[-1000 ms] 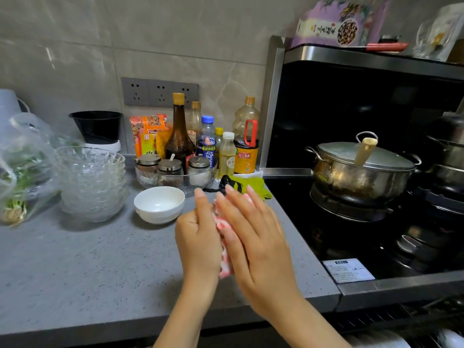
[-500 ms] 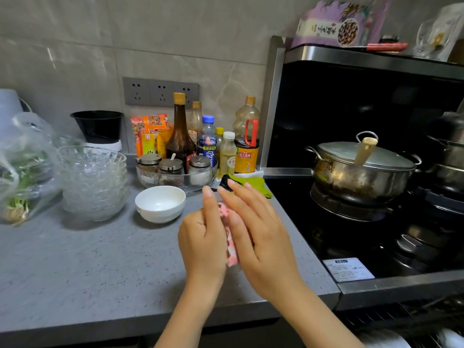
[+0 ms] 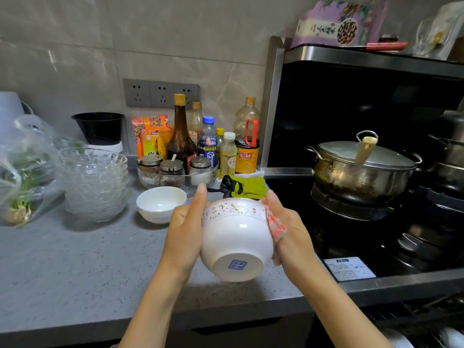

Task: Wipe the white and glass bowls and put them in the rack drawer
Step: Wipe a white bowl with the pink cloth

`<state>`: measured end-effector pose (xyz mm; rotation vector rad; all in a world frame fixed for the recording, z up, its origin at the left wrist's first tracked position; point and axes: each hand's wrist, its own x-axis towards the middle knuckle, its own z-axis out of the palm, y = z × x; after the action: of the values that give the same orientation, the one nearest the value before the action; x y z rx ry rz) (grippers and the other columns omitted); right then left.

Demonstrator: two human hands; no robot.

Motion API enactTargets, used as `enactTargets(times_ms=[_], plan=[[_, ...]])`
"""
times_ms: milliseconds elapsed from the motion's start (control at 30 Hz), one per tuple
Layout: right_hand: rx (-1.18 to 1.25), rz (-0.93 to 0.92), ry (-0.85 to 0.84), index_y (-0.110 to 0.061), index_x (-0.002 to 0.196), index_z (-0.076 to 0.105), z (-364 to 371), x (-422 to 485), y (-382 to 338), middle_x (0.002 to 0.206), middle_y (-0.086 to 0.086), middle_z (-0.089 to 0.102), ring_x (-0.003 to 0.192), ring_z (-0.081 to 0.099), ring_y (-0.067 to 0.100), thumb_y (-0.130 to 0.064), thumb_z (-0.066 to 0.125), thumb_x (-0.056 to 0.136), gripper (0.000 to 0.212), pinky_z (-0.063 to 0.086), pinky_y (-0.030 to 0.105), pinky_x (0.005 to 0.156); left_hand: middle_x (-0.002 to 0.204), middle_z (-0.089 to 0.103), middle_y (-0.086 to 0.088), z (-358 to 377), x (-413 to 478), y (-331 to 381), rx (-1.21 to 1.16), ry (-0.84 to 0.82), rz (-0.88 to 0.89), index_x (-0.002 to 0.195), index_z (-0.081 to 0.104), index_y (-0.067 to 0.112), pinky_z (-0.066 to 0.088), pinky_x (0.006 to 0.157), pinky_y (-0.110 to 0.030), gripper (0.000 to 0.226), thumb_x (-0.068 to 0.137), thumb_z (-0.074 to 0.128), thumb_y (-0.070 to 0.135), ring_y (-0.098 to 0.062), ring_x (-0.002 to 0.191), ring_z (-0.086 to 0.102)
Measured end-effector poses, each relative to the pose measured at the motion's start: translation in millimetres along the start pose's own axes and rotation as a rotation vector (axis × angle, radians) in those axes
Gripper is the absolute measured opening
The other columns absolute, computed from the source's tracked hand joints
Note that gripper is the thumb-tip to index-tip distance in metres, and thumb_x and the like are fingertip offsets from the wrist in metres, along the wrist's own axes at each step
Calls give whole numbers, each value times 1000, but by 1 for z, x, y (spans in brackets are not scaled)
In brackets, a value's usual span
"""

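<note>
Patterned white bowl (image 3: 236, 237), tipped base towards me over the counter (image 3: 75, 259). My left hand (image 3: 184, 229) grips one side; my right hand (image 3: 291, 234) cups a pink cloth (image 3: 275, 226) against the other. Step: wiping the outside. Next, I judge: rotate it to reach the unwiped side.

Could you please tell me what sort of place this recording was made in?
Most likely a home kitchen: a lidded steel pot sits on a black stove, bottles of oil and sauce line the tiled wall, and stacked glass bowls stand on the grey counter.
</note>
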<state>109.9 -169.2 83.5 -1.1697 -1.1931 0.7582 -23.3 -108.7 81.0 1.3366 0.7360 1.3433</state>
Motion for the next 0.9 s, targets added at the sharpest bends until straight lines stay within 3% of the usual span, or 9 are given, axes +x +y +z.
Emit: enactTargets(times_ms=[67,200,400,467,533,633,767,833,900], plan=[[22,-78,-36,4,56,44,-2,2,-1,42,3,47,40,49,11,-50,40,92,65,33,12,40,46,50,-5,-2,3,3,116,-116,76,55,51,-3,38,46,-11,64,90,38,48,-9,44,50],[-156,-239,-90,9,57,41,-3,6,9,51,15,42,50,42,20,-57,48,85,72,30,24,47,44,46,-1,2,7,2,371,-294,177,46,44,10,34,48,-27,72,89,40,67,-14,44,44],[-102,-277,82,-4,69,58,4,2,16,59,-4,54,58,52,8,-45,42,93,50,39,16,56,43,33,-6,12,-1,-5,294,-87,242,44,33,7,23,44,-31,73,89,47,62,-18,41,34],[-12,-195,67,-20,102,67,8,-2,22,94,-9,69,92,65,6,-52,38,92,45,48,21,79,46,39,-7,15,-1,-5,105,64,115,50,40,4,28,44,-25,64,89,45,55,-17,43,42],[0,-218,38,-34,134,50,13,-8,27,132,-19,56,127,48,1,-59,32,91,54,38,31,106,50,42,-7,17,0,-8,18,185,57,57,43,8,30,48,-25,54,94,43,47,-16,47,45],[-359,-398,74,-47,141,34,22,-17,27,148,-27,34,141,25,-2,-55,27,97,46,24,35,117,54,45,-11,23,-4,-14,12,261,51,60,47,9,33,53,-29,53,95,40,47,-18,51,46],[-929,-701,217,-28,139,47,26,-13,28,148,-12,42,142,28,8,-39,25,102,45,29,35,113,45,52,-8,34,-13,-18,31,236,71,46,56,14,39,52,-35,63,84,37,61,-19,47,51],[-744,-613,179,-32,135,50,22,-10,21,144,-14,46,138,34,5,-42,27,101,42,31,26,110,44,48,-9,35,-15,-17,45,249,74,47,54,14,37,51,-34,62,82,36,62,-20,45,48],[-297,-370,108,-41,126,52,16,-8,14,136,-22,51,129,44,0,-42,31,102,32,37,12,101,58,48,-11,33,-15,-15,-18,287,40,63,55,10,36,57,-35,58,85,38,61,-22,55,47]])
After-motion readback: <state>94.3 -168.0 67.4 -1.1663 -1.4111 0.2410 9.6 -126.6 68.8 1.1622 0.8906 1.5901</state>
